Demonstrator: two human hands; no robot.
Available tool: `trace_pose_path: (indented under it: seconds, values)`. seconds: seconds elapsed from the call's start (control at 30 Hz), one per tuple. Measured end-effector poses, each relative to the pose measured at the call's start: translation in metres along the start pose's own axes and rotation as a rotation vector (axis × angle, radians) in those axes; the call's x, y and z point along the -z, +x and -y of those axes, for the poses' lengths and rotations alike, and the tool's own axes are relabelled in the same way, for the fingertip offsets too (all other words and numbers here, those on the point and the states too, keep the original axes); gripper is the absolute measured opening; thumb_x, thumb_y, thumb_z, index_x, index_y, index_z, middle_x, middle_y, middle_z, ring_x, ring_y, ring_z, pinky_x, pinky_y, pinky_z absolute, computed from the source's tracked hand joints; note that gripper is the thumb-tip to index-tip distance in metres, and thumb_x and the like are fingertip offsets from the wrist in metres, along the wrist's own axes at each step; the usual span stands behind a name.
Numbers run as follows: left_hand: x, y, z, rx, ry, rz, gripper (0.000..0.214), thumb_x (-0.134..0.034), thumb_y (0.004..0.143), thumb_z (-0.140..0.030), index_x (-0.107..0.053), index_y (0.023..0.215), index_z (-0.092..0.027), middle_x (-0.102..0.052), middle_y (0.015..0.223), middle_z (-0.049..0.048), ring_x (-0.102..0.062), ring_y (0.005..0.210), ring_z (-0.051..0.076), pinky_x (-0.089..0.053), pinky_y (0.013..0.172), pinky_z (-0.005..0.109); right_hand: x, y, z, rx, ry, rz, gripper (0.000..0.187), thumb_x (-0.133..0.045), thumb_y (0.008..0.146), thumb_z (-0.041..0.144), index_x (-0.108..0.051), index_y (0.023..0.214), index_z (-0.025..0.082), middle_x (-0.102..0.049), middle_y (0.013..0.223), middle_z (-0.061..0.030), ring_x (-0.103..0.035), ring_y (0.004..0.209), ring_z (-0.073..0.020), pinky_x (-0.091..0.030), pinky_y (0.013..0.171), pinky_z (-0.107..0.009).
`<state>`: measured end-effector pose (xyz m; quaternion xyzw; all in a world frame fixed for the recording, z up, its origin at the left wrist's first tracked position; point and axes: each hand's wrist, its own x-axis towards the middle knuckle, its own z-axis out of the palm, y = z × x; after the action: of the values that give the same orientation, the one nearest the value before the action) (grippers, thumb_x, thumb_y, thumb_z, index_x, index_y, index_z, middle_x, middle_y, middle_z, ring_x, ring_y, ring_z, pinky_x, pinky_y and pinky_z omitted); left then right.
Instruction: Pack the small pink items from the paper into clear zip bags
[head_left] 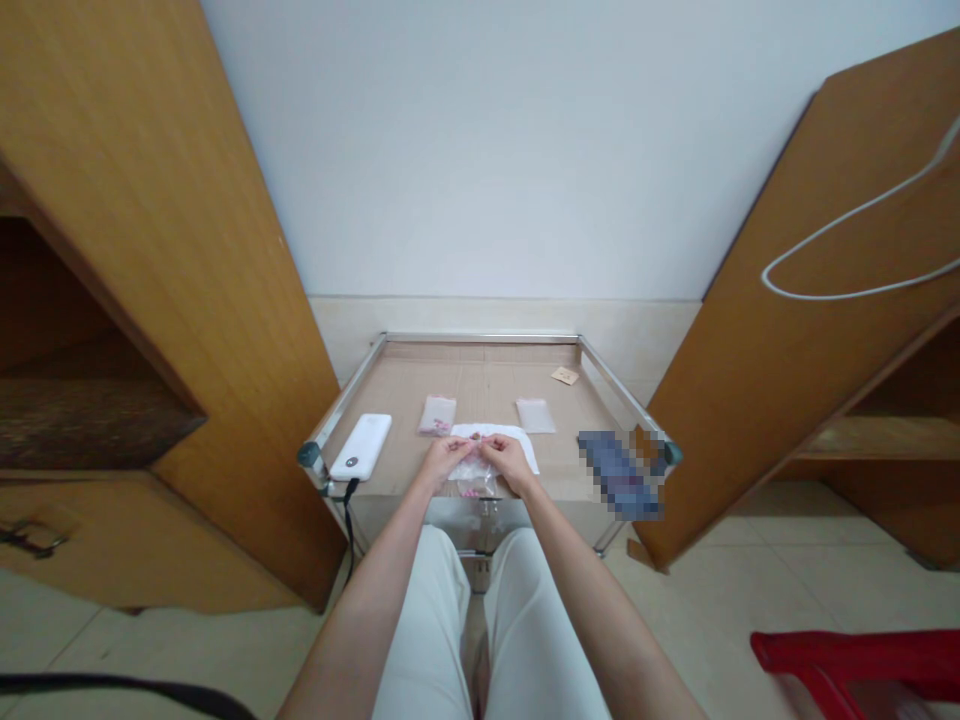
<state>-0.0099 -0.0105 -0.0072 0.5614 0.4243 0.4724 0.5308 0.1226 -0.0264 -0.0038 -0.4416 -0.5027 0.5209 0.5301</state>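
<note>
Left hand (448, 458) and right hand (510, 462) over the front middle of the bench (480, 338), both sets of fingers (463, 447) curled inward and closed, tips meeting on a small pink item (475, 437), too small to identify further. Item held just above a white paper sheet (511, 435) lying on the bench. Directly below the hands, a clear plastic bag (477, 480) with pink contents, touching the sheet. Behind the hands, two small sealed bags: one with pink contents (437, 415), left, and one pale (535, 415), right. Further back, a small tan card (565, 375). Left of the hands, a white power bank (361, 446) with a black cable (349, 515) hanging over the bench edge. Right of the hands, a blurred object (619, 475), not identifiable. Wooden doors (150, 300) standing open on the left, (787, 300) on the right.
</note>
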Motion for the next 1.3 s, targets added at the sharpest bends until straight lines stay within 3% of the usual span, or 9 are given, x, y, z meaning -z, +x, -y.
trace_pose_path:
  seconds: [0.53,0.87,1.1,1.3]
  values:
    - [-0.003,-0.003,-0.005,0.041,0.012,-0.021,0.028,-0.068,0.049,-0.038,-0.062,0.058,-0.012,-0.058,0.050,0.0010,-0.048,0.047,0.009,-0.036,0.051,0.021,0.001,0.003,-0.007,-0.013,-0.068,-0.035,0.013,-0.058,0.055,0.026,-0.056,0.055,0.014,-0.052,0.046,0.0031,-0.041,0.042,-0.0072,-0.030,0.043,-0.019]
    - [0.000,-0.002,-0.004,0.053,-0.053,-0.066,0.031,-0.068,0.048,-0.041,-0.063,0.059,-0.012,-0.061,0.055,0.0017,-0.052,0.051,0.011,-0.039,0.055,0.023,0.004,0.001,-0.001,0.023,0.026,0.036,0.025,-0.062,0.058,0.038,-0.061,0.060,0.014,-0.062,0.059,-0.0021,-0.052,0.054,-0.0109,-0.038,0.053,-0.022]
    - [0.001,-0.001,-0.001,0.066,-0.043,-0.102,0.033,-0.069,0.045,-0.043,-0.063,0.055,-0.012,-0.061,0.051,0.0021,-0.050,0.046,0.010,-0.039,0.049,0.022,0.004,0.002,-0.005,0.011,0.026,-0.002,0.028,-0.063,0.055,0.042,-0.061,0.058,0.014,-0.059,0.056,0.0000,-0.047,0.051,-0.0092,-0.035,0.049,-0.020]
    - [0.001,0.002,0.004,0.078,-0.130,-0.114,0.042,-0.067,0.046,-0.048,-0.064,0.066,-0.011,-0.065,0.062,0.0056,-0.056,0.052,0.013,-0.044,0.053,0.025,0.003,0.003,-0.004,0.002,0.027,-0.025,0.035,-0.058,0.059,0.048,-0.057,0.054,0.014,-0.052,0.050,0.0014,-0.041,0.046,-0.0084,-0.031,0.046,-0.021]
